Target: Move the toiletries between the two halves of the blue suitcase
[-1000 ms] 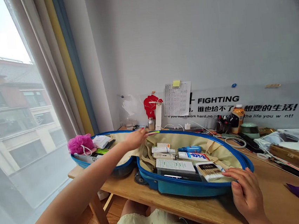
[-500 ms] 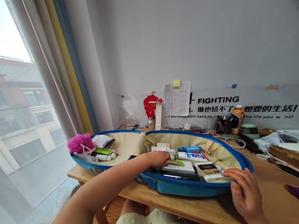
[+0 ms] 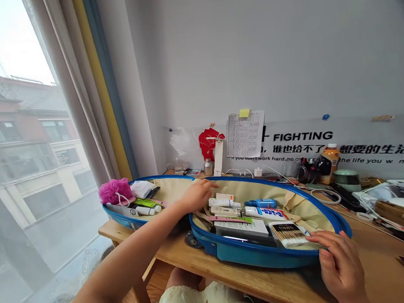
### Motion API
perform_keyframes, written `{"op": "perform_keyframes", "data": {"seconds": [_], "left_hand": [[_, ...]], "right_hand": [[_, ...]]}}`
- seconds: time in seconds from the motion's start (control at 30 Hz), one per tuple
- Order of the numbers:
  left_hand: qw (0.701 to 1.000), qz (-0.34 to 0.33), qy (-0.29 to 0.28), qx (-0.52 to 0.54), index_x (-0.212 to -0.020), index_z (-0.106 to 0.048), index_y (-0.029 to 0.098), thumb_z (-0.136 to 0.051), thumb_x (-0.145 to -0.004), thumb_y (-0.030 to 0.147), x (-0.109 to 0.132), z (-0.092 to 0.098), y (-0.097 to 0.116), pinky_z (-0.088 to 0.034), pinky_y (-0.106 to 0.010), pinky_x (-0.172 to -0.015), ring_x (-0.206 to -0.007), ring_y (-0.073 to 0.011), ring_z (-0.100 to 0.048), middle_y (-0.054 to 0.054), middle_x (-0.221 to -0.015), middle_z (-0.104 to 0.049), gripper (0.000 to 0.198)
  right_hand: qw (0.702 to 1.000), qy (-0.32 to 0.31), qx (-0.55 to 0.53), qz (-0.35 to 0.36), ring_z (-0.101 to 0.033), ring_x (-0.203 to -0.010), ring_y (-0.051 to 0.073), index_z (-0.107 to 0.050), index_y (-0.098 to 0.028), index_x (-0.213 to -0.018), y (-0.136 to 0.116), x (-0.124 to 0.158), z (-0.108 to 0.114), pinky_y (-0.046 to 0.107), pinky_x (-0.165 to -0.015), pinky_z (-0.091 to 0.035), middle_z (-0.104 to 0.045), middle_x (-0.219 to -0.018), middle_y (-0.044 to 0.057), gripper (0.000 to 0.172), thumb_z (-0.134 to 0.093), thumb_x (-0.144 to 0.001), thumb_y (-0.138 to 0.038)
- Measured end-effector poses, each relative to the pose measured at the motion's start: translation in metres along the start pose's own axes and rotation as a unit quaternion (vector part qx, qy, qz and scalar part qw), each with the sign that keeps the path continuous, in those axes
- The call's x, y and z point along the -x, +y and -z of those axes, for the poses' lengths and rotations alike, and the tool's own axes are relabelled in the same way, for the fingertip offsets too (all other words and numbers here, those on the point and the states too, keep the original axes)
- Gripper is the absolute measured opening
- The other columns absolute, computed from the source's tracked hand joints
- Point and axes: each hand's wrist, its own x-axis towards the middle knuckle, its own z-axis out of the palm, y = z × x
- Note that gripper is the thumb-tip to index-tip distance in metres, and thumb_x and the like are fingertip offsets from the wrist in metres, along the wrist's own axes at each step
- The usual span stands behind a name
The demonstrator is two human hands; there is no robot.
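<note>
An open blue suitcase (image 3: 262,257) lies on the wooden desk (image 3: 377,268), both halves lined in beige. My left hand (image 3: 196,196) hovers over the hinge between the halves, fingers loosely apart and holding nothing, beside white tubes (image 3: 223,202). A pink and green toothbrush (image 3: 230,219) lies on a white box (image 3: 243,227) in the right half. Alongside are a toothpaste tube (image 3: 265,211), a small blue bottle (image 3: 260,203) and a cotton swab box (image 3: 287,233). My right hand (image 3: 337,262) rests flat on the suitcase's near right rim.
The left half (image 3: 120,217) holds a pink bath pouf (image 3: 112,191), tubes and a white packet. An orange bottle (image 3: 328,156), a green cup (image 3: 347,178), cables and papers crowd the desk's back and right. A window and curtains stand to the left.
My left hand carried the toothbrush from the hinge into the right half, set it down on the white box, then drew back towards the hinge, empty. The right hand stayed on the rim.
</note>
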Motion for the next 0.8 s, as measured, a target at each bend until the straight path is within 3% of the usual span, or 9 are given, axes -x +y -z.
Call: {"op": "perform_keyframes", "data": {"seconds": [0.13, 0.23, 0.33, 0.43, 0.53, 0.8], "left_hand": [[0.993, 0.115, 0.012, -0.037, -0.131, -0.057, 0.022, -0.022, -0.099, 0.021, 0.030, 0.017, -0.070, -0.041, -0.034, -0.109, -0.127, -0.0208, -0.053, -0.008, -0.135, -0.059, 0.047], [0.979, 0.182, -0.044, -0.078, -0.114, -0.067, 0.022, -0.036, -0.093, 0.020, 0.057, 0.018, -0.119, -0.045, -0.036, -0.102, -0.115, -0.0238, -0.061, -0.008, -0.121, -0.066, 0.038], [0.963, 0.217, -0.107, -0.116, -0.101, -0.071, 0.023, -0.054, -0.080, 0.018, 0.082, 0.015, -0.150, -0.048, -0.038, -0.094, -0.110, -0.0274, -0.063, -0.009, -0.113, -0.069, 0.027], [0.950, 0.229, -0.151, -0.149, -0.100, -0.071, 0.024, -0.063, -0.072, 0.016, 0.100, 0.011, -0.166, -0.049, -0.039, -0.090, -0.111, -0.0302, -0.061, -0.010, -0.113, -0.068, 0.030], [0.943, 0.227, -0.167, -0.179, -0.099, -0.071, 0.025, -0.064, -0.074, 0.021, 0.105, 0.008, -0.175, -0.048, -0.041, -0.090, -0.113, -0.0311, -0.059, -0.011, -0.113, -0.067, 0.026], [0.946, 0.170, -0.135, -0.240, -0.089, -0.073, 0.018, -0.060, -0.081, 0.018, 0.095, -0.004, -0.181, -0.046, -0.042, -0.092, -0.114, -0.0318, -0.058, -0.015, -0.110, -0.068, 0.015]], "right_hand": [[1.000, 0.001, -0.007, 0.002, -0.064, -0.087, 0.021, -0.065, -0.024, -0.090, -0.002, -0.002, 0.001, 0.041, -0.097, -0.040, -0.069, -0.089, 0.005, 0.025, -0.041, -0.094, -0.028], [1.000, 0.000, -0.002, -0.005, -0.064, -0.087, 0.021, -0.065, -0.024, -0.090, -0.002, -0.001, 0.000, 0.042, -0.098, -0.040, -0.070, -0.089, 0.005, 0.027, -0.040, -0.095, -0.030], [1.000, -0.004, 0.000, -0.014, -0.065, -0.088, 0.022, -0.066, -0.024, -0.090, -0.002, 0.000, 0.000, 0.043, -0.099, -0.040, -0.070, -0.089, 0.006, 0.029, -0.039, -0.095, -0.031], [1.000, -0.003, 0.007, -0.003, -0.064, -0.087, 0.021, -0.065, -0.023, -0.090, -0.003, -0.001, 0.001, 0.042, -0.098, -0.039, -0.069, -0.088, 0.006, 0.028, -0.038, -0.096, -0.030], [1.000, 0.002, 0.016, 0.014, -0.064, -0.086, 0.021, -0.063, -0.023, -0.091, -0.006, -0.005, 0.002, 0.041, -0.097, -0.039, -0.068, -0.087, 0.006, 0.027, -0.038, -0.096, -0.028], [1.000, 0.009, 0.008, 0.015, -0.063, -0.086, 0.020, -0.063, -0.023, -0.091, -0.009, -0.008, 0.002, 0.040, -0.098, -0.039, -0.068, -0.088, 0.005, 0.025, -0.038, -0.096, -0.026]]}}
